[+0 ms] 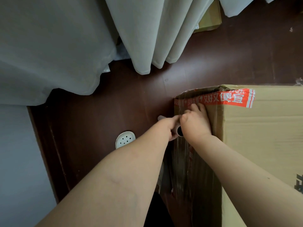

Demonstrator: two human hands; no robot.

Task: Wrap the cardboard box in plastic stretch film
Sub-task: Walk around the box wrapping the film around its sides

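A large cardboard box (262, 136) with a strip of orange printed tape stands on the dark floor at the right. Clear stretch film (193, 169) covers its left side in wrinkled layers. My left hand (168, 126) grips the stretch film roll (179, 132) beside the box's left face; the roll's dark core opening faces the camera. My right hand (196, 122) lies on the box's left edge just below the orange tape, fingers bent on the film, thumb by the roll. Most of the roll is hidden by both hands.
Pale curtains (147, 33) hang down at the back and a grey sheet (41, 54) drapes at the left. A white slipper toe (125, 140) shows on the brown floor (101, 120). Another cardboard piece (209, 20) lies behind the curtains.
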